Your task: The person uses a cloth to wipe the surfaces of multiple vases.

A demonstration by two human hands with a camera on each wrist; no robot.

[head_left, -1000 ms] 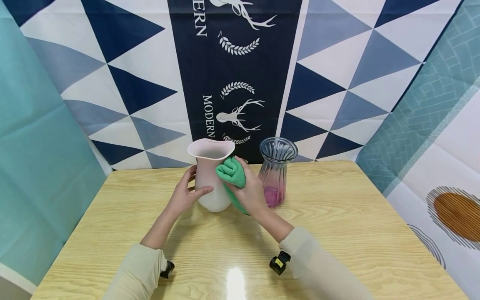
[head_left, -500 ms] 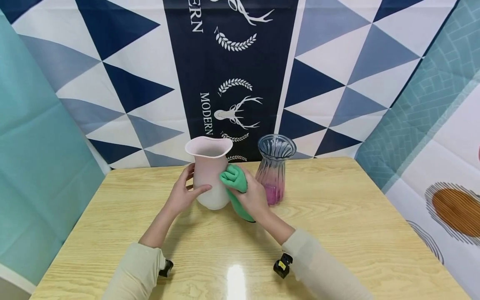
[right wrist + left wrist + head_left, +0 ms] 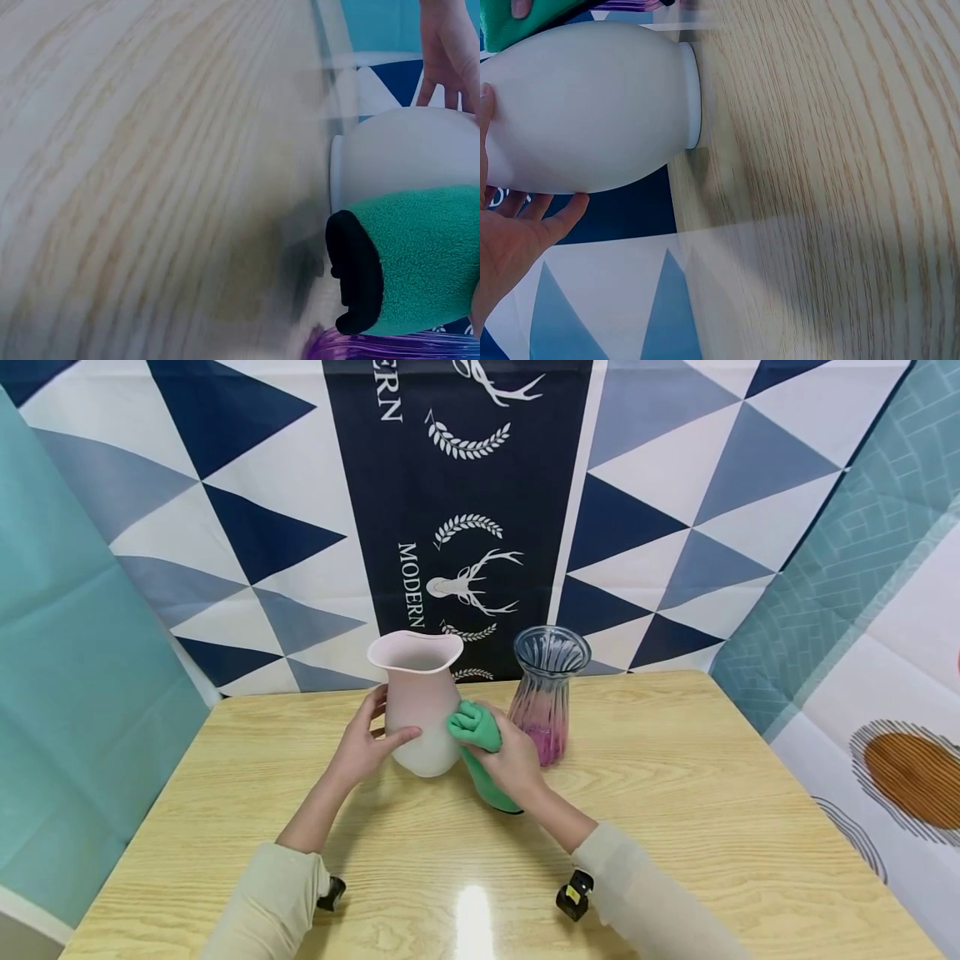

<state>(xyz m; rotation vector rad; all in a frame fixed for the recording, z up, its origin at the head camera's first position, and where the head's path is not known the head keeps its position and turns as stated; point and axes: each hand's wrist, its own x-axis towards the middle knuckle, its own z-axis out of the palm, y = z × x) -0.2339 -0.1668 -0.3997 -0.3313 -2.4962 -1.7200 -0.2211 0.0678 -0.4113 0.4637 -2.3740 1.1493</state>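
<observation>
A pale pink and white vase with a wavy rim stands upright on the wooden table. My left hand holds it from the left, thumb across the front and fingers around the side; the left wrist view shows its rounded body and foot. In my right hand is a bunched green cloth, gripped against the vase's right side. Its dark-edged end hangs below the hand, and the right wrist view shows this green cloth lying along the vase. The right fingers are largely hidden behind the cloth.
Just right of my right hand stands a ribbed glass vase, blue at the top and pink below. Behind the table hangs a patterned cloth backdrop. Dark wrist devices sit by both sleeves.
My right hand has moved the green cloth down along the vase's right side, from near the rim to the lower body. The left hand keeps its hold; the view has shifted slightly.
</observation>
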